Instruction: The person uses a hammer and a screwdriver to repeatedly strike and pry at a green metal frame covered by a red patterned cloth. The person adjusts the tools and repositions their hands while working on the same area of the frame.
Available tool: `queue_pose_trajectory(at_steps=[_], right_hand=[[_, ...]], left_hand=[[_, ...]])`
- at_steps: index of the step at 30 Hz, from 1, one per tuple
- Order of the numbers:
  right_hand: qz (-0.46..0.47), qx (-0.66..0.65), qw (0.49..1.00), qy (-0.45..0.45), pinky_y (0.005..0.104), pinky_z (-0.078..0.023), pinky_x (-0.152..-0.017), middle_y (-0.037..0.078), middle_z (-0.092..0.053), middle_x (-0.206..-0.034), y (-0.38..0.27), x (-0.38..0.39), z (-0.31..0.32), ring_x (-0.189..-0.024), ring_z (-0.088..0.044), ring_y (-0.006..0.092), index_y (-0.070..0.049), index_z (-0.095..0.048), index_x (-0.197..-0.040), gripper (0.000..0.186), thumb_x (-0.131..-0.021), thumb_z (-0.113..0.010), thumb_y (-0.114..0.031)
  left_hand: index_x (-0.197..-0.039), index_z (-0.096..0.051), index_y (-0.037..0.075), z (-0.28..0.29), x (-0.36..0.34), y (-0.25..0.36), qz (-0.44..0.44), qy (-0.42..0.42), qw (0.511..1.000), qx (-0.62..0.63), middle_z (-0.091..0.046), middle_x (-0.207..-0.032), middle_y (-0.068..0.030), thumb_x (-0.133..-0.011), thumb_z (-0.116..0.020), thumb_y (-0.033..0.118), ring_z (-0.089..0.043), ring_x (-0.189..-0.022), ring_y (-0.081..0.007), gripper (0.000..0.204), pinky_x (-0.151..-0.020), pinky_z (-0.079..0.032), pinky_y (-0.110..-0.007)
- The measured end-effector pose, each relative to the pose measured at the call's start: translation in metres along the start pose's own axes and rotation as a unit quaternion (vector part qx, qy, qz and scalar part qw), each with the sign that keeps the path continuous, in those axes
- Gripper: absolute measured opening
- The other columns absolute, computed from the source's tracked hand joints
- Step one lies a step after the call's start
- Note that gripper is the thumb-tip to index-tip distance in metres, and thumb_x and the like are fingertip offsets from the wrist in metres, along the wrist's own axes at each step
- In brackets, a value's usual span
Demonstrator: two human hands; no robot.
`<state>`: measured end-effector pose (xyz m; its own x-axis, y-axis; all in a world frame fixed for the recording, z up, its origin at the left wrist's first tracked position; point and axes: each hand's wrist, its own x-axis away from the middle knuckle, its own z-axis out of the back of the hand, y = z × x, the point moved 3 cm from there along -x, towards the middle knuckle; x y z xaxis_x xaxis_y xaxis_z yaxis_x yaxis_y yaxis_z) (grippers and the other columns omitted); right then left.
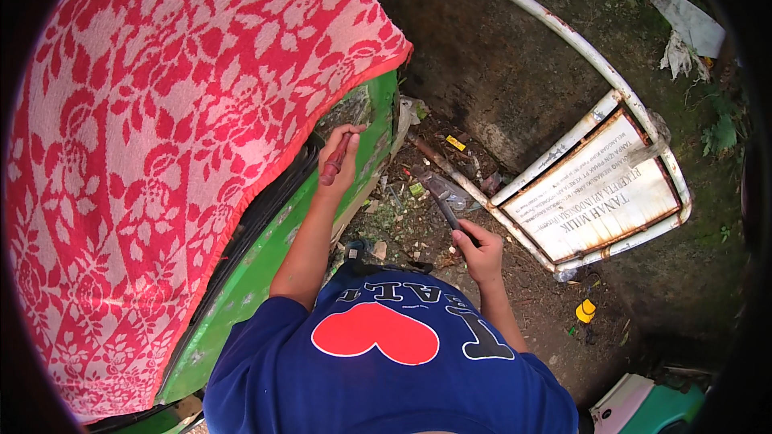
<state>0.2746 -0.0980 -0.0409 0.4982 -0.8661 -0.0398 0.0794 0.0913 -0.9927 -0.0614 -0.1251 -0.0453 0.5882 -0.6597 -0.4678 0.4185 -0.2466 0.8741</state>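
My left hand is closed around a tool with a reddish-brown handle, much like a screwdriver. Its working end is hidden behind my fingers, close to the green painted panel, which has pale worn patches. My right hand grips the dark handle of a hammer. The hammer's head points away from me, above the littered ground and apart from the panel.
A red-and-pink floral cloth drapes over the green body on the left. To the right, a rusty white metal frame with a sign board leans by a mossy wall. Litter and a yellow scrap lie on the soil.
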Motion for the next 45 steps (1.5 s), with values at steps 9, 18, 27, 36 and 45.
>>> queue_pose_trajectory(at_steps=[9,18,27,36,45], right_hand=[[0.005,0.020,1.000,-0.006,0.0227,-0.047,-0.055,0.002,-0.068,-0.078,0.004,0.001,0.002,-0.063,-0.060,0.0073,0.004,-0.071,-0.115,0.027,-0.093,-0.073,-0.011],[0.244,0.154,0.953,-0.094,0.0316,-0.049,-0.057,0.012,-0.069,-0.079,-0.068,-0.010,-0.039,-0.063,-0.064,0.0208,-0.006,-0.071,-0.123,0.035,-0.088,-0.072,-0.008],[0.427,0.388,0.802,-0.155,0.0371,-0.039,-0.045,0.004,-0.050,-0.066,-0.112,-0.030,-0.072,-0.050,-0.051,0.0226,-0.026,-0.072,-0.126,0.053,-0.075,-0.075,-0.011],[0.395,0.368,0.832,-0.125,0.0360,-0.040,-0.045,0.006,-0.051,-0.066,-0.110,-0.017,-0.067,-0.052,-0.053,0.0232,-0.020,-0.072,-0.126,0.054,-0.074,-0.074,-0.007],[0.389,0.360,0.839,-0.123,0.0371,-0.042,-0.046,0.004,-0.047,-0.063,-0.098,-0.020,-0.069,-0.049,-0.050,0.0237,-0.025,-0.070,-0.129,0.053,-0.077,-0.072,-0.012]], left_hand=[[-0.112,-0.060,0.004,-0.003,0.001,-0.001,-0.026,-0.009,0.999,-0.039,-0.072,-0.118,-0.0138,-0.105,-0.057,0.028,-0.068,-0.108,-0.0278,0.025,-0.096,-0.050,-0.037],[-0.112,-0.062,0.006,-0.006,-0.007,0.005,-0.005,0.005,0.998,-0.059,-0.072,-0.116,-0.0125,-0.104,-0.056,0.031,-0.068,-0.106,-0.0306,0.027,-0.094,-0.051,-0.039],[-0.113,-0.059,0.003,-0.006,-0.012,0.015,0.015,-0.018,0.994,-0.104,-0.073,-0.118,-0.0101,-0.106,-0.056,0.028,-0.065,-0.104,-0.0163,0.027,-0.093,-0.049,-0.031],[-0.112,-0.060,0.004,-0.006,-0.011,0.010,0.009,-0.017,0.996,-0.089,-0.073,-0.117,-0.0114,-0.105,-0.056,0.027,-0.067,-0.105,-0.0195,0.025,-0.094,-0.050,-0.033],[-0.112,-0.062,0.006,-0.009,-0.005,0.010,-0.006,-0.010,0.996,-0.090,-0.073,-0.116,-0.0120,-0.104,-0.056,0.034,-0.068,-0.106,-0.0287,0.029,-0.092,-0.052,-0.038]])
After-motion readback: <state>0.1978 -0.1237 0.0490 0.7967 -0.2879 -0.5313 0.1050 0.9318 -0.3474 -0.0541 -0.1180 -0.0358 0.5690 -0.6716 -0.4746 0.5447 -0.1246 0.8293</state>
